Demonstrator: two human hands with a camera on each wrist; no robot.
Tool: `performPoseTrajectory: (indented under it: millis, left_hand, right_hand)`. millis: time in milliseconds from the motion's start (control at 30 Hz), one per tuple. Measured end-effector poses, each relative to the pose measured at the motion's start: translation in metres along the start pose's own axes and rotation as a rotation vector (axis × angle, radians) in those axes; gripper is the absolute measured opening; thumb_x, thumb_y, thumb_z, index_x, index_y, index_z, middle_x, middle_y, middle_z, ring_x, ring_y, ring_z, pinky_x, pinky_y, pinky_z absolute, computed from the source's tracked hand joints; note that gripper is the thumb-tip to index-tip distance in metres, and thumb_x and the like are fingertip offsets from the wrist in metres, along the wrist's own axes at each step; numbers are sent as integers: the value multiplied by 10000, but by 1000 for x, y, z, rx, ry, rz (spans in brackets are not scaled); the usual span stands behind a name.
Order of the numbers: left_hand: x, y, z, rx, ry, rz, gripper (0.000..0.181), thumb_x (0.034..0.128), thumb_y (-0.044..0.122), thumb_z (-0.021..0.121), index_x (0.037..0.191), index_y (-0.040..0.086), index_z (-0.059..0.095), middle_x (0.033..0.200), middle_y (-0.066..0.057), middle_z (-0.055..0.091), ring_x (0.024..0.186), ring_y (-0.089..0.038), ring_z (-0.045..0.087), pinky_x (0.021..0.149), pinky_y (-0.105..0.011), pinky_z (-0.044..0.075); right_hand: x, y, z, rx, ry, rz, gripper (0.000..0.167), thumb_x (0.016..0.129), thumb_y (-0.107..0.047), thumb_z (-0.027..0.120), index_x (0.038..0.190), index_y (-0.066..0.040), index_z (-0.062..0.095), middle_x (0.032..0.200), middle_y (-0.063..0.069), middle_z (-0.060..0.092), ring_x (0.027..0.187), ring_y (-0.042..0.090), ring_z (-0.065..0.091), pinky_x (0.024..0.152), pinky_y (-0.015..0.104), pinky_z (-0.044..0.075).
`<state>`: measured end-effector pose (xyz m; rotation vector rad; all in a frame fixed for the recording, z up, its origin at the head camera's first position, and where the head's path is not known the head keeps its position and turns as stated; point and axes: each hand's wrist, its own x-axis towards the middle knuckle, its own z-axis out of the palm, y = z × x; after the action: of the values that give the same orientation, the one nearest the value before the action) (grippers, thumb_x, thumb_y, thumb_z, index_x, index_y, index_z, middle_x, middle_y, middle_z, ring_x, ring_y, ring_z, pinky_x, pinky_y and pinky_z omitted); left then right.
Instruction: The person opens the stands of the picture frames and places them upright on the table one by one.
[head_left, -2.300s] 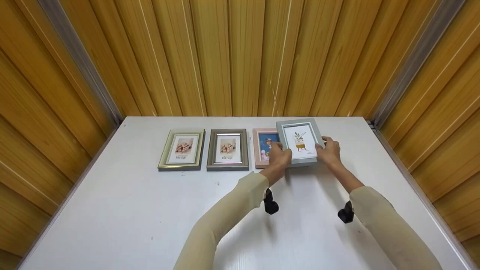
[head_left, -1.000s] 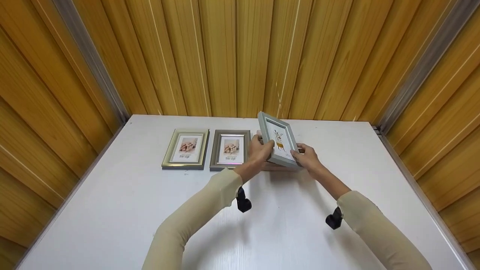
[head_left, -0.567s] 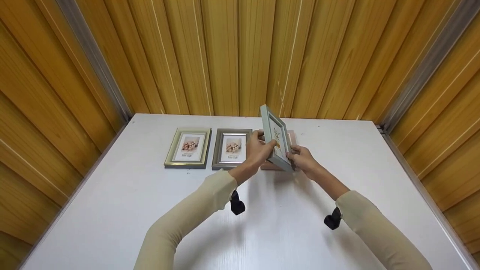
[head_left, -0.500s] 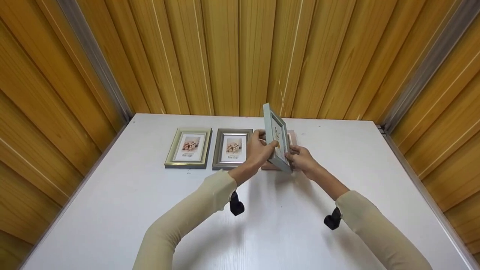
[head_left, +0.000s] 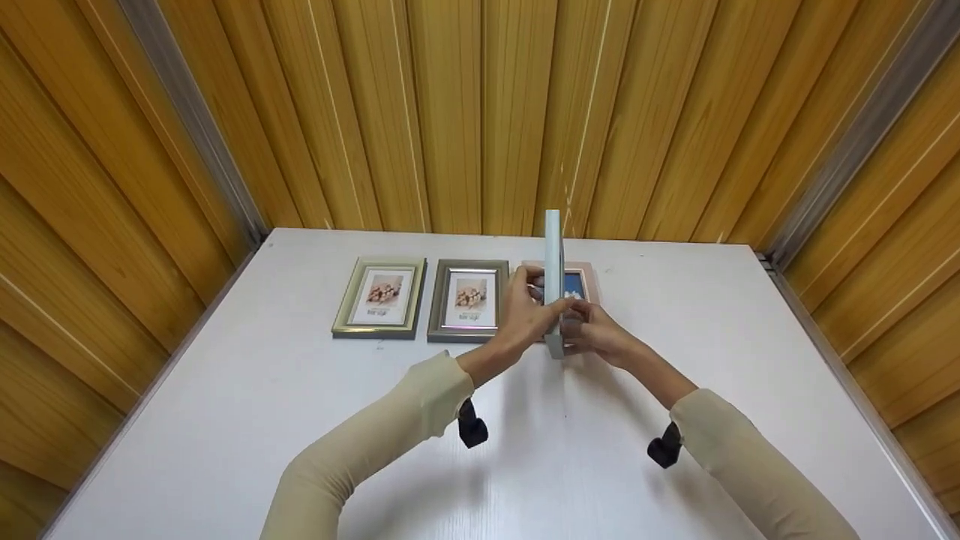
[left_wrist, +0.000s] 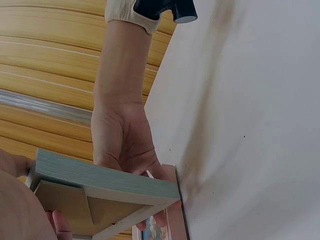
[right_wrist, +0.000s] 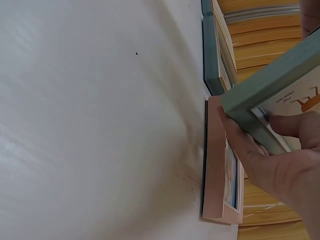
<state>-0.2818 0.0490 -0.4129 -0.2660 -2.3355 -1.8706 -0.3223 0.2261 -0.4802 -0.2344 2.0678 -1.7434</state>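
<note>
A pale grey-green photo frame [head_left: 553,255] stands upright, edge-on to the head view, above a pink frame [head_left: 589,279]. My left hand [head_left: 523,315] grips its left side, with the thumb near the front edge. My right hand [head_left: 604,335] holds its lower right part. In the right wrist view, the right hand [right_wrist: 285,160] pinches the lower corner, thumb on the picture side of the green frame [right_wrist: 270,75]. Its brown backing [left_wrist: 110,212] shows in the left wrist view. The pink frame [right_wrist: 215,165] lies on the table, partly hidden by hands and the green frame.
Left of the pink frame, a grey-brown frame [head_left: 436,300] and a gold frame [head_left: 346,300] lie in a row on the white table [head_left: 225,420]. Wood-patterned panels [head_left: 442,112] rise behind the table's far edge. Black cameras [head_left: 472,429] hang below both sleeves.
The green frame was lifted and carried left over the pink one. It has turned from face-up to edge-on, and both hands moved left with it.
</note>
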Motion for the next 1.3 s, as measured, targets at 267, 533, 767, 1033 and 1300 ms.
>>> performPoseTrajectory:
  millis: [267, 533, 767, 1033, 1300]
  left_hand:
    - [-9, -1, -5, 6, -50, 9, 603, 821, 242, 840, 1294, 83, 503, 1220, -97, 532, 1081, -233, 523, 836, -243, 457]
    - [-8, -10, -28, -48, -188, 27, 669, 857, 292, 805, 1423, 126, 488, 1427, -130, 491, 1317, -312, 486, 1001, -385, 512]
    - [-8, -20, -40, -67, -389, 30, 664, 930, 269, 742, 1523, 235, 445, 1590, -89, 360, 1446, -322, 425, 1042, -446, 540]
    - [-11, -25, -43, -44, -464, 79, 726, 959, 254, 713, 1591, 229, 356, 1637, -73, 331, 1509, -290, 356, 1169, -423, 433]
    - [-14, -30, -47, -127, -528, 49, 698, 998, 240, 659, 1599, 140, 318, 1658, -77, 333, 1530, -262, 346, 1217, -385, 367]
  right_hand:
    - [0, 6, 5, -10, -62, -81, 610, 961, 14, 525, 1521, 54, 288, 1438, 223, 444, 1124, 171, 635, 1000, 446, 563]
    - [4, 5, 13, 8, -71, -77, 644, 988, -2, 531, 1562, 6, 240, 1548, 289, 388, 1205, 237, 629, 1023, 430, 553]
    - [4, 7, 12, 11, -72, -72, 703, 1002, -63, 562, 1598, 5, 195, 1467, 255, 462, 1157, 188, 621, 1001, 402, 544]
    - [2, 8, 12, 10, -66, -54, 744, 1011, -101, 570, 1614, -2, 145, 1510, 285, 411, 1247, 273, 576, 1088, 499, 491]
    - [1, 2, 16, 37, -39, -48, 812, 1001, -95, 602, 1635, -54, 97, 1572, 298, 358, 1349, 352, 517, 1123, 553, 450]
